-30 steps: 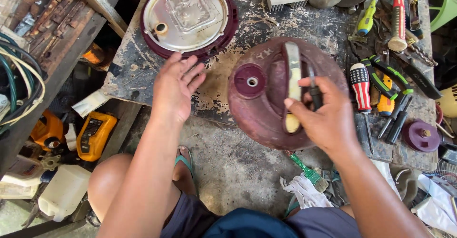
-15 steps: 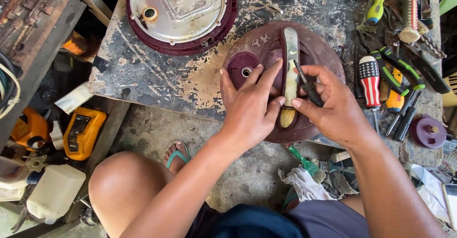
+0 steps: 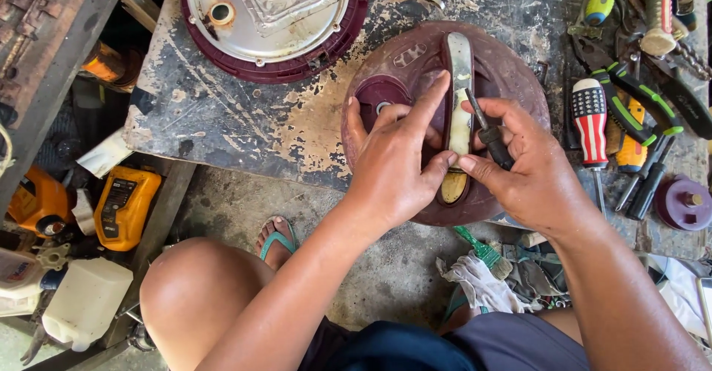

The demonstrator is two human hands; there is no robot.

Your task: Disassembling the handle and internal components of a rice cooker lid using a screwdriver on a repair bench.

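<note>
Starting from the left side, the left hand (image 3: pixel 393 171) lies spread on the dark red round lid (image 3: pixel 512 74), which rests on the scratched desk (image 3: pixel 245 119) and hangs a little over its near edge. This hand grasps nothing; its grip is released, with the index finger pressing on the cream handle strip (image 3: pixel 458 60) that runs across the middle of the lid, and the thumb touching the lower end of the strip. Under the fingers, a small round knob (image 3: pixel 374 93) of the lid shows partly.

Just to the right of this hand, the right hand (image 3: pixel 534 171) is clenched around a small dark screwdriver (image 3: pixel 486 126). Its tip points up and to the left, and it meets the right edge of the handle strip, close to the left index finger. The two hands touch each other at the thumbs.

Farther left from the grips, well apart, a second round part with a shiny metal plate (image 3: pixel 274 15) lies on the desk. To the right of the right hand, several tools lie together, among them a screwdriver with a striped handle (image 3: pixel 591 115) and green-handled pliers (image 3: pixel 638 89).
</note>
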